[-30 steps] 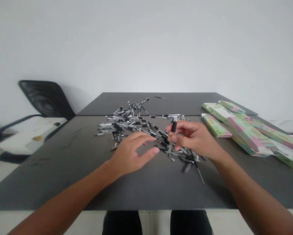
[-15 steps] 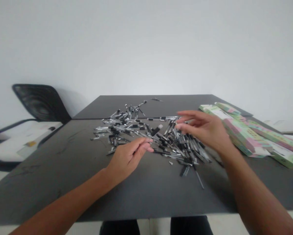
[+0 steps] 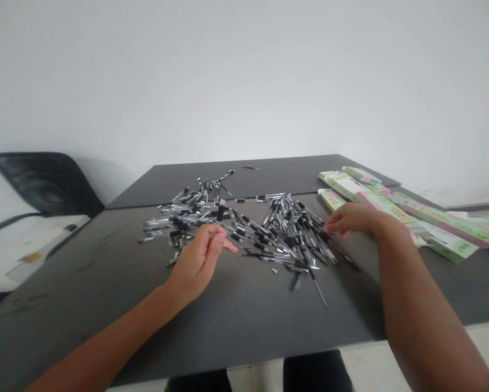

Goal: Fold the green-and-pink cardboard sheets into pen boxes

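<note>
My left hand (image 3: 199, 256) is closed in front of the pile, thumb against the fingers. From its grip a short black and clear part of a pen (image 3: 221, 211) points upward; the rest is hidden. My right hand (image 3: 346, 220) is at the right edge of the heap of black and clear pens (image 3: 285, 228), beside the boxes. Its fingers are bent together and pointing down; whatever is between them is too small or hidden to make out. A second group of pens (image 3: 179, 215) lies to the left, beyond my left hand.
Green and pink long cardboard boxes (image 3: 362, 193) lie on the right of the dark table (image 3: 228, 326). A loose pen (image 3: 320, 291) and a small clear piece (image 3: 274, 270) lie near the front. A black mesh chair (image 3: 44, 182) stands at the left.
My right hand has moved down to the right edge of the pen heap. My left hand's held pen has swung from tilted to more upright. The view has shifted slightly.
</note>
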### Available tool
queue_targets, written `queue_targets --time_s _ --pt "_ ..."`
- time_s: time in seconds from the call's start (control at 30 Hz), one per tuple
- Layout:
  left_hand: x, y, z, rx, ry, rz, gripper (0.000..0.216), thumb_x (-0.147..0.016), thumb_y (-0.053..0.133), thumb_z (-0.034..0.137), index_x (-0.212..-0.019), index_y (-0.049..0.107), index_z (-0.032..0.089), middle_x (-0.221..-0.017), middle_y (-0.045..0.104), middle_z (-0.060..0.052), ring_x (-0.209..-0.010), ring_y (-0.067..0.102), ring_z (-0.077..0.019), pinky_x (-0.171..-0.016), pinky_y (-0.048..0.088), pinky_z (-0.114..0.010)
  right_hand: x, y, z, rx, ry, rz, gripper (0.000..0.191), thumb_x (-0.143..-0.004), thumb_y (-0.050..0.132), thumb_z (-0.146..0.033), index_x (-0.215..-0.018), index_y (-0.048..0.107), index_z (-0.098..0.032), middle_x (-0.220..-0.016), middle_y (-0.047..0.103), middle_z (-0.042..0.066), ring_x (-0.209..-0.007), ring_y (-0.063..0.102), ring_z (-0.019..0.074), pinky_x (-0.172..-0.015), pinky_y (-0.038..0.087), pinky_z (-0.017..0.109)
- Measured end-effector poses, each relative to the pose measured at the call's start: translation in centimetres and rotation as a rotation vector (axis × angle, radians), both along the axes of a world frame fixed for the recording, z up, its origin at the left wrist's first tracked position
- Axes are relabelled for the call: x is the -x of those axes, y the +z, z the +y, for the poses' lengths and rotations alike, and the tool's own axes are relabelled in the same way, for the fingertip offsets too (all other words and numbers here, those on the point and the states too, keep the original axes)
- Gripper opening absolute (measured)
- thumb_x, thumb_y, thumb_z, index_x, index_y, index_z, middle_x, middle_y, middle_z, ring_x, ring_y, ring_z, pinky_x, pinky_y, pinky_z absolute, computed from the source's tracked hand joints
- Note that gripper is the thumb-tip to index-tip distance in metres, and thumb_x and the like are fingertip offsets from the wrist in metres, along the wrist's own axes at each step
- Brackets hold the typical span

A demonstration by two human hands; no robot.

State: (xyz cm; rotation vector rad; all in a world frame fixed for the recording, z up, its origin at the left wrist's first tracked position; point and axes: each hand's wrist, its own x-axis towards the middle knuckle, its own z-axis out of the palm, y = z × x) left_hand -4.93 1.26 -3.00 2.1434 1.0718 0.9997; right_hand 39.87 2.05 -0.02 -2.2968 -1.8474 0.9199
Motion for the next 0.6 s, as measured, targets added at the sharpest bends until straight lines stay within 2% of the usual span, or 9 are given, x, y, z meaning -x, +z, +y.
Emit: queue_targets --time_s 0.13,0.37,0.5,0.6 --pt "0.1 0.4 -0.1 -0.015 0.010 0.021 0.033 -0.115 0.039 0.057 -0.116 0.054 0.028 -0.096 0.087 -0.002 -0.084 0.078 -0.0220 -0.084 0.054 -0.037 0.2 -0.2 0.5 -0.017 0.013 -0.047 0.029 -0.074 0.084 -0.049 -0.089 0.090 -0.024 -0.087 0.086 0.005 -0.079 0.079 0.0259 -0.076 0.061 0.034" --pt "0.3 0.2 -0.1 -0.018 -0.009 0.040 0.032 -0.115 0.039 0.057 -0.116 0.055 0.028 -0.096 0.087 -0.001 -0.088 0.080 -0.0223 -0.086 0.055 -0.037 0.9 0.0 0.9 -0.037 0.033 -0.138 0.020 -0.074 0.083 -0.043 -0.081 0.089 -0.025 -0.074 0.081 0.005 -0.074 0.076 0.0264 -0.076 0.057 0.036" --pt "0.2 0.2 -0.1 -0.020 -0.015 0.036 0.034 -0.115 0.039 0.057 -0.115 0.055 0.028 -0.093 0.086 -0.002 -0.088 0.080 -0.0222 -0.085 0.056 -0.037 1.3 0.0 0.8 -0.064 0.020 -0.138 0.016 -0.069 0.084 -0.039 -0.072 0.086 -0.024 -0.070 0.079 0.005 -0.073 0.074 0.0272 -0.072 0.055 0.037" --pt "0.2 0.3 -0.1 -0.014 -0.022 0.027 0.035 -0.115 0.038 0.058 -0.114 0.055 0.027 -0.090 0.085 -0.001 -0.087 0.080 -0.0221 -0.086 0.055 -0.037 0.9 0.5 0.0 -0.140 0.007 -0.102 0.015 -0.067 0.085 -0.038 -0.063 0.082 -0.023 -0.067 0.078 0.004 -0.068 0.071 0.0255 -0.067 0.051 0.035"
